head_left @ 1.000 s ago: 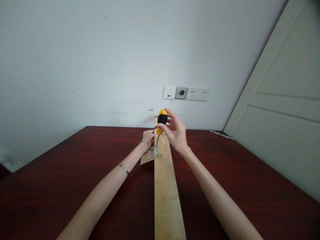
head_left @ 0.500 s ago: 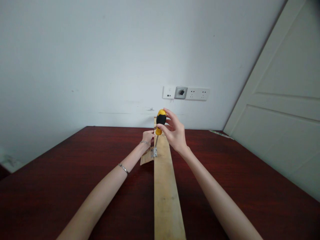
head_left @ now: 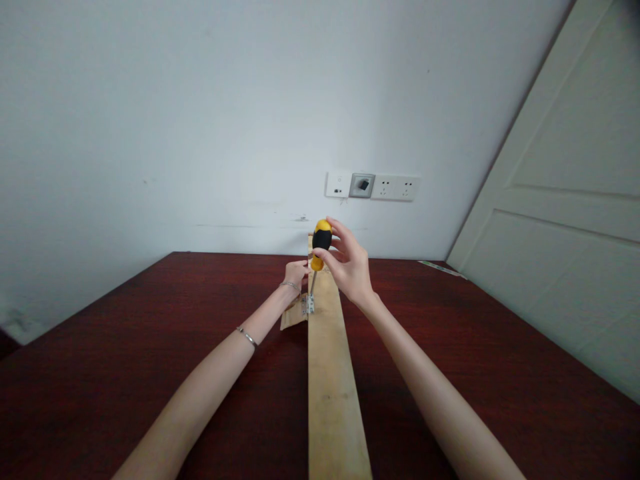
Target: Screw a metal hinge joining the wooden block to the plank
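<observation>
My right hand (head_left: 353,267) is closed around the yellow and black handle of a screwdriver (head_left: 321,240). The screwdriver leans slightly, and its shaft runs down to a metal hinge (head_left: 308,305). That hinge spans the left edge of a long wooden board (head_left: 333,373) and a smaller wood piece (head_left: 294,317) beside it. At the board's left edge, toward its far end, my left hand (head_left: 297,273) grips with curled fingers, some of them hidden. A thin bracelet and a bangle circle my left wrist and forearm.
The board lies lengthwise on a dark red wooden table (head_left: 140,340). Behind the table rises a white wall (head_left: 225,133) with socket plates (head_left: 395,188). A pale panelled door (head_left: 565,220) stands on the right. A thin flat strip (head_left: 443,269) lies near the back right edge.
Almost nothing differs. The screwdriver handle and my right hand have shifted very slightly, while my left hand and the board stay in place.
</observation>
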`<state>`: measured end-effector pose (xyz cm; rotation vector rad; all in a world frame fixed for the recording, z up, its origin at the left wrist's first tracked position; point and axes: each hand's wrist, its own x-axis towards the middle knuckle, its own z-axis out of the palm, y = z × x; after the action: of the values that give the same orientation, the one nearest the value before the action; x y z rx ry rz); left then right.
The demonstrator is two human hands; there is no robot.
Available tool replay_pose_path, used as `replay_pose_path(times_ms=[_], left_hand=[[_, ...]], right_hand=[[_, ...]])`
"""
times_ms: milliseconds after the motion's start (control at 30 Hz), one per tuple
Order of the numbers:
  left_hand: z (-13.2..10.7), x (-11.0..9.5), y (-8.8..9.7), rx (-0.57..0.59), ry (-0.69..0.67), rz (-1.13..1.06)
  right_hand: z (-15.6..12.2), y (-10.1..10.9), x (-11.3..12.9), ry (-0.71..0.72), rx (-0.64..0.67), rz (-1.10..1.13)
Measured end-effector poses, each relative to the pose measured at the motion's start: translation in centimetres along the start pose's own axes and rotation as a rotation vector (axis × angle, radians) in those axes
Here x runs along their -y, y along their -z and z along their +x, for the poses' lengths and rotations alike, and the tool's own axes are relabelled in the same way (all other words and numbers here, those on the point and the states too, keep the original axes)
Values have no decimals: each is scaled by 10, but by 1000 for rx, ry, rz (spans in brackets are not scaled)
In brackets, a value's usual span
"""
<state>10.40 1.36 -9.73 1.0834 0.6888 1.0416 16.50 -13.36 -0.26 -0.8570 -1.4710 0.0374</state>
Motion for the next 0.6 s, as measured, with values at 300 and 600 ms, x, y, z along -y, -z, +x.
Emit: replay_pose_path(times_ms=[300,600], left_hand=[[1,1,1,-7,10,-10],[0,1,0,-24,64,-44]], right_hand=[[0,2,-1,-3,29,23],[3,10,4,-27,154,101]])
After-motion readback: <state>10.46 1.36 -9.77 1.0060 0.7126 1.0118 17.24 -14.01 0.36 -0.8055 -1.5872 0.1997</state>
